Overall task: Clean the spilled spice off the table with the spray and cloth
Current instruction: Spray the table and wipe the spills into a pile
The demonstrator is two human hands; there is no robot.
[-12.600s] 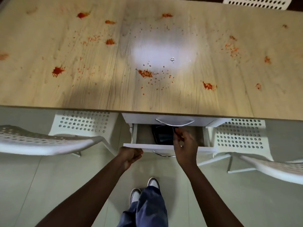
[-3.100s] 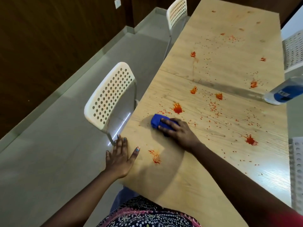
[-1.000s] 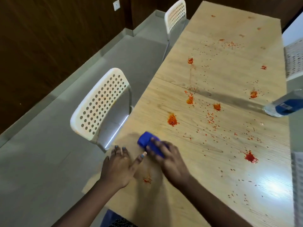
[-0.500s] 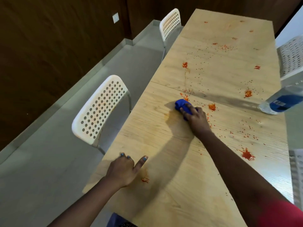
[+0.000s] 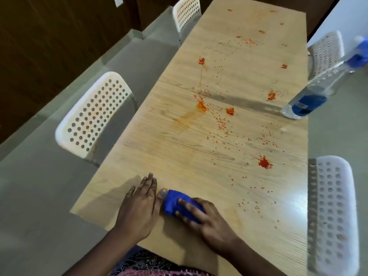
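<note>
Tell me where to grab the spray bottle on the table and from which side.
Grip the spray bottle around its clear body above the blue label, from the near side. It stands at the table's right edge, so its trigger head is farther off.

We see the spray bottle (image 5: 318, 92) blurred, its head cut by the right edge; beside it, the near white chair (image 5: 332, 212) smears too.
</note>
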